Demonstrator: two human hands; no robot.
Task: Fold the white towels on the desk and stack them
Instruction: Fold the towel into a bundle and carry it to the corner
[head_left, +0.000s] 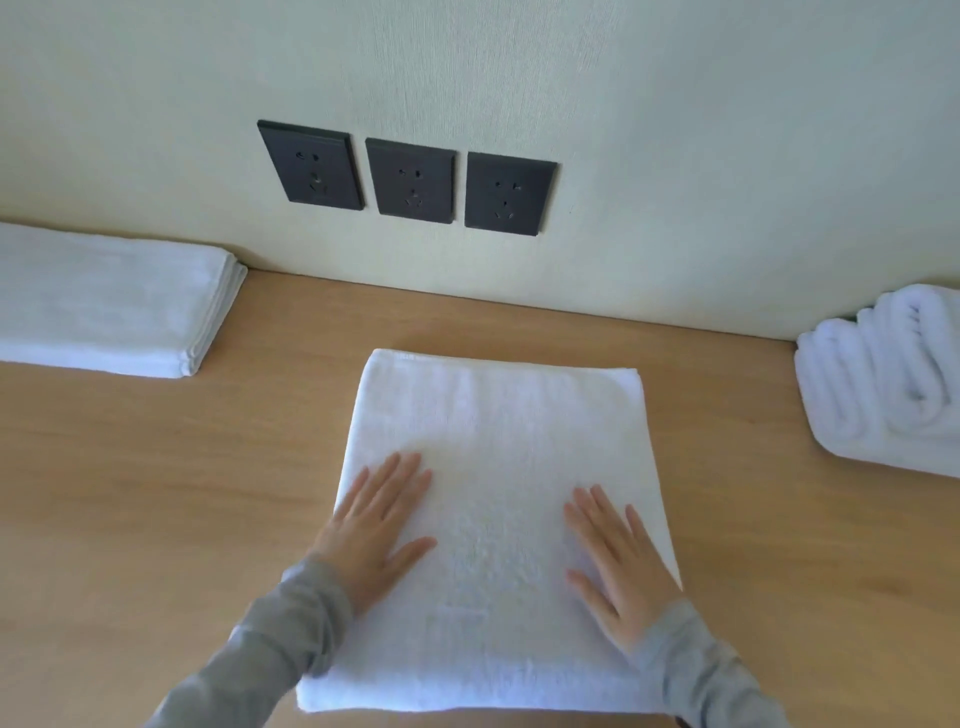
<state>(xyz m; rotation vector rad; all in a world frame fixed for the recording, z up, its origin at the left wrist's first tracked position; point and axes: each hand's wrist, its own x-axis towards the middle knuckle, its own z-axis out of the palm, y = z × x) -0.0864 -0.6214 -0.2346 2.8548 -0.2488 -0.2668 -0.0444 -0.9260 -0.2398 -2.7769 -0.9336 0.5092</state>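
So this looks like somewhere in the middle of the job, maybe a bit past the start. There's a folded towel (498, 519) lying flat in the center of the wooden surface (156, 493), near the front edge, and it looks already doubled over at least once since you can see a layered edge along the far side. The left hand (374, 530) and the right hand (618, 561) are both pressed palm-down on it, fingers spread flat and not gripping anything, one on each side of the near half, so my guess is it's getting smoothed out before the next fold or before it gets moved. Off to the left against the wall there's a neat stack of folded towels (109, 306), looks like a few layers judging by the edges, so that part is done. Over at the right edge there's a pile of rolled or bunched towels (883, 379), which I'd bet is what's waiting to be folded, though I can't tell how many are in there. So what's left: probably one more fold on the center one, carry it over to the left stack, then work through the right pile. The three dark wall outlets (410, 179) are just background.
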